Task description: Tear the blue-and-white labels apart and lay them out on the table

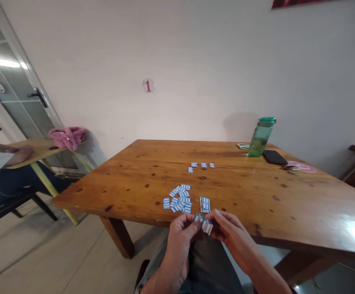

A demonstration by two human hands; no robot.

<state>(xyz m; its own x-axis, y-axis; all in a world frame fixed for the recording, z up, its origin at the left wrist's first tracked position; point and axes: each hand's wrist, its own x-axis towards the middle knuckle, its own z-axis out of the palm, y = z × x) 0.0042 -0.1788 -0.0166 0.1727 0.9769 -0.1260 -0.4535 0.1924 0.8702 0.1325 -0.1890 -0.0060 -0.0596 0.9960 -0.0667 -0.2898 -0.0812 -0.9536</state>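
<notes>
Mostly white card (203,223) (blue-bordered)

Left fingers (186,219) and right fingers (218,216) hold a blue-and-white card (205,223) at a wooden table (241,183).

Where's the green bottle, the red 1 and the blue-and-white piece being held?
Green bottle (260,138), head view: middle of its side.
Red 1 (148,86), head view: its upright stroke.
Held blue-and-white piece (205,224), head view: its printed side.

Reading from the held slip (203,223), I'm seeing scattered slips (183,200) lying at eleven o'clock on the worktop (134,171), a stack (205,205) lying at twelve, more slips (194,165) sitting farther out at twelve, and a bottle (258,141) standing at one, beside a phone (274,157).
</notes>
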